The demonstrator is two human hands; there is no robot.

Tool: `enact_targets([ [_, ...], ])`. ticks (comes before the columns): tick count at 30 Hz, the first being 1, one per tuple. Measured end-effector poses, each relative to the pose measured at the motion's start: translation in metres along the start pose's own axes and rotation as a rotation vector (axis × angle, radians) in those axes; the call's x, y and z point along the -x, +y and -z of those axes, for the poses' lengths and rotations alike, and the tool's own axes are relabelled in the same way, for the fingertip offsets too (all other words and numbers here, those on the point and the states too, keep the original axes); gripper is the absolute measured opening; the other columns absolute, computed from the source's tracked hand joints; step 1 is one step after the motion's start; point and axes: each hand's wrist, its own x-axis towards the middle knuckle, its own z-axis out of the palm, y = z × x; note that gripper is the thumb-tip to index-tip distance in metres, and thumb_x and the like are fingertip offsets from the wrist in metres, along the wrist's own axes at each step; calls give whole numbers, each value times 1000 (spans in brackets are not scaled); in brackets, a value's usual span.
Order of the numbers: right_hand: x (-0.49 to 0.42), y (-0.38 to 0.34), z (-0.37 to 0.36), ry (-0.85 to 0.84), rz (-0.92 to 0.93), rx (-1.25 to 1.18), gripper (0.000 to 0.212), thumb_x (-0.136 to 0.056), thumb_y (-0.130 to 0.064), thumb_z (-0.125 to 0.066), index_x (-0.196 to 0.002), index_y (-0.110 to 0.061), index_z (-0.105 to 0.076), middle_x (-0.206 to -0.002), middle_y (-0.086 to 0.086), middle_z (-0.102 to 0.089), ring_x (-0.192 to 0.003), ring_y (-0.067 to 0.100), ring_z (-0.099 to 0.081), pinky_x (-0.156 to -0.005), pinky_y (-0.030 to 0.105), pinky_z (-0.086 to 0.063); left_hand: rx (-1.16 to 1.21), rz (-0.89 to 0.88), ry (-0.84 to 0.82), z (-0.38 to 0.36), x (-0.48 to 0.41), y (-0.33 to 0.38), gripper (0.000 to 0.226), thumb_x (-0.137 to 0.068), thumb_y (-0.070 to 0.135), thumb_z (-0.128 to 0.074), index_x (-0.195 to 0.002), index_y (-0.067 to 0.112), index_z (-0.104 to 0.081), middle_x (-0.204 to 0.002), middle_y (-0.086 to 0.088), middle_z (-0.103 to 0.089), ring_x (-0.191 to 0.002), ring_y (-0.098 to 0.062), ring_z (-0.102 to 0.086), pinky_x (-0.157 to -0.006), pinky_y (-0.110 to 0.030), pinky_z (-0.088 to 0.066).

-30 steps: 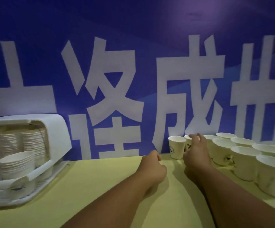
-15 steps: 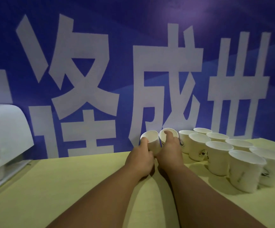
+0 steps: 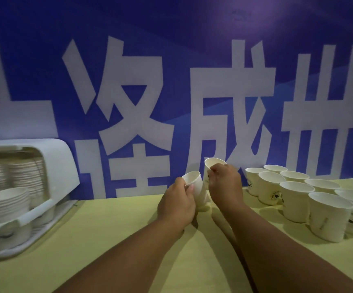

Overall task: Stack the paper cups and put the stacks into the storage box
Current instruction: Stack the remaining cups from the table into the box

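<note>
My left hand (image 3: 176,203) grips a white paper cup (image 3: 193,182), tilted left, just above the yellow table. My right hand (image 3: 226,182) pinches a second white paper cup (image 3: 211,164) by its rim, raised a little higher and touching the first. To the right, several loose paper cups (image 3: 296,199) stand upright in a cluster. At the far left sits the white storage box (image 3: 63,166), open toward me, with stacks of cups (image 3: 4,205) inside.
A blue banner with large white characters (image 3: 129,115) rises directly behind the table's back edge. The yellow table top (image 3: 118,240) stretches between the box and the cup cluster.
Both hands have lifted their cups off the table and tilted them together. The view has swung back left, bringing the storage box into sight.
</note>
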Motion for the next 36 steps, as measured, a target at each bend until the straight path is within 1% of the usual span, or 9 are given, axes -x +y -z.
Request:
enact_targets([
  [4, 7, -34, -3, -6, 94, 3, 24, -96, -26, -61, -116, -14, -67, -114, 3, -65, -89, 8, -51, -78, 20, -42, -38, 27, 35, 42, 11, -26, 20, -103, 56, -41, -108, 36, -43, -102, 13, -55, -84, -8, -57, -63, -20, -45],
  [7, 16, -63, -8, -33, 132, -28, 27, -94, -26, -64, -118, -13, -67, -115, 4, -66, -89, 8, -49, -77, 21, -42, -46, 43, 46, 76, 14, -45, 28, -101, 59, -42, -117, 36, -45, -107, 14, -54, -90, -10, -59, -65, -20, -49],
  [12, 38, -117, -17, -119, 195, -138, 25, -92, -27, -67, -113, -15, -69, -112, 1, -65, -91, 8, -50, -75, 21, -41, -107, 18, 98, 137, 14, -68, 26, -100, 62, -41, -111, 38, -39, -108, 13, -54, -88, -11, -59, -64, -20, -48],
  [18, 57, -179, -19, -159, 179, -298, 17, -94, -29, -64, -108, -21, -68, -100, -8, -57, -90, 10, -53, -67, 14, -39, -133, -35, 226, 206, 18, -87, 25, -102, 61, -39, -100, 36, -37, -101, 12, -55, -84, -9, -57, -68, -32, -54],
  [23, 75, -225, -26, -239, 177, -372, 16, -95, -28, -63, -107, -18, -67, -106, -3, -59, -94, 13, -56, -73, 20, -50, -122, -71, 338, 261, 26, -109, 31, -98, 60, -34, -90, 31, -39, -91, 10, -58, -80, -21, -55, -60, -34, -35],
  [26, 86, -249, -30, -257, 178, -429, 14, -95, -28, -62, -104, -19, -67, -102, -3, -59, -92, 13, -58, -78, 26, -55, -72, -85, 384, 289, 28, -123, 31, -98, 60, -37, -92, 31, -44, -90, 10, -61, -81, -22, -58, -62, -35, -39],
  [30, 98, -280, -41, -305, 143, -511, 3, -94, -25, -64, -96, -22, -65, -100, -4, -58, -89, 13, -57, -70, 18, -47, -20, -122, 473, 315, 33, -144, 38, -95, 64, -34, -100, 29, -47, -93, 3, -63, -83, -21, -60, -60, -32, -44],
  [33, 106, -303, -51, -331, 104, -590, 6, -94, -20, -64, -89, -24, -63, -101, -4, -59, -90, 13, -56, -68, 17, -44, 13, -117, 512, 332, 38, -164, 32, -99, 59, -39, -102, 28, -48, -95, 0, -65, -84, -25, -64, -63, -41, -53],
  [36, 111, -327, -60, -335, 68, -654, 10, -94, -18, -65, -87, -25, -63, -98, -5, -58, -87, 11, -56, -67, 17, -45, -30, -95, 522, 348, 38, -182, 34, -99, 57, -37, -105, 26, -50, -99, -1, -65, -87, -24, -63, -57, -30, -46],
])
